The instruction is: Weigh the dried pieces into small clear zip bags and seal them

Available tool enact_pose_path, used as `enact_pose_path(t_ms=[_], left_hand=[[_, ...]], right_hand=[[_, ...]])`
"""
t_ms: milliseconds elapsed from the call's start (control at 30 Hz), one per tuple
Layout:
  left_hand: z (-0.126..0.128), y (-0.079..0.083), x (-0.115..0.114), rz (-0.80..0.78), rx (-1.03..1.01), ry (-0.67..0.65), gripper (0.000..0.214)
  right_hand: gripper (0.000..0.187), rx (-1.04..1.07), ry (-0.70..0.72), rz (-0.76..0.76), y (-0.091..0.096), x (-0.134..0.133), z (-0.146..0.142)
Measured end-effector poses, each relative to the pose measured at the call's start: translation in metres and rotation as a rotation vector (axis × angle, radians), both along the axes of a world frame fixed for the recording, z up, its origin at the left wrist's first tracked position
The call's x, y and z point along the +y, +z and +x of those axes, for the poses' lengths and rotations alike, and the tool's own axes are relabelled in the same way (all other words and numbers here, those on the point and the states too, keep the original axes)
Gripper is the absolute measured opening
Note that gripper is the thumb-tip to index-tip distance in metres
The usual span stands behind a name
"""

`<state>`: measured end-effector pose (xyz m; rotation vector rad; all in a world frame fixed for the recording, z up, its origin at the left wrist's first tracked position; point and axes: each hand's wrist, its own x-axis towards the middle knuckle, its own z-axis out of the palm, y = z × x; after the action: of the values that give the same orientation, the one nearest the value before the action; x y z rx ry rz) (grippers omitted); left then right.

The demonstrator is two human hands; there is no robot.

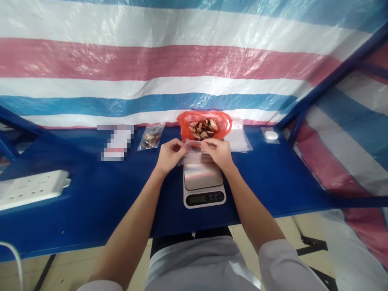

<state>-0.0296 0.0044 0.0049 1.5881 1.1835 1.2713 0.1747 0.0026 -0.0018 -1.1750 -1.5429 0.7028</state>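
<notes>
My left hand [170, 155] and my right hand [217, 152] pinch the top edge of a clear plastic bag [191, 148] from either side. The bag hangs over a digital kitchen scale [203, 195] with a steel platform and a dark display. Its lower part overlaps the back of the platform, and I cannot tell whether it rests there. Just behind my hands lies an orange plastic bag [183, 126], open and holding several brown, woody-looking pieces [202, 130]. A small clear bag of similar brown pieces [150, 136] lies to the left of my left hand.
A stack of clear plastic bags [239, 139] lies right of the scale, with a small white disc on a clear sheet [270, 135] beyond it. A pixelated patch [117, 142] hides something on the blue table [91, 206]. A white power strip [30, 189] sits at the left, before a striped tarpaulin [151, 60].
</notes>
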Motion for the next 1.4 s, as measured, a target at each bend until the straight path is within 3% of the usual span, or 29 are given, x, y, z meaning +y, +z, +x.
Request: enact_pose_path(t_ms=[300,567,733,900,1100,1233,1400], left_hand=[[0.012,0.002,-0.006,-0.003,0.155,0.027,0.035],[0.003,0.004,-0.002,0.087,0.25,0.112,0.014],[-0.005,0.003,-0.001,0.197,0.267,0.064,0.016],[-0.001,-0.002,-0.007,0.383,0.362,0.012,0.066],[0.007,-0.014,-0.01,0.406,0.515,-0.132,0.122],[0.014,-0.018,-0.01,0.431,0.566,-0.076,0.13],[0.018,-0.019,-0.01,0.404,0.575,-0.009,0.118]], right_hand=[[0.015,-0.13,0.05,0.097,0.002,-0.006,-0.007],[0.015,-0.074,-0.019,0.063,-0.001,-0.002,-0.002],[0.014,-0.028,-0.041,0.025,-0.002,-0.002,-0.003],[0.013,-0.033,-0.059,0.049,0.001,-0.004,-0.007],[0.011,-0.02,-0.027,0.035,0.007,-0.008,-0.013],[0.011,0.004,-0.018,0.037,0.007,-0.009,-0.015],[0.013,0.028,-0.008,0.024,0.007,-0.009,-0.016]])
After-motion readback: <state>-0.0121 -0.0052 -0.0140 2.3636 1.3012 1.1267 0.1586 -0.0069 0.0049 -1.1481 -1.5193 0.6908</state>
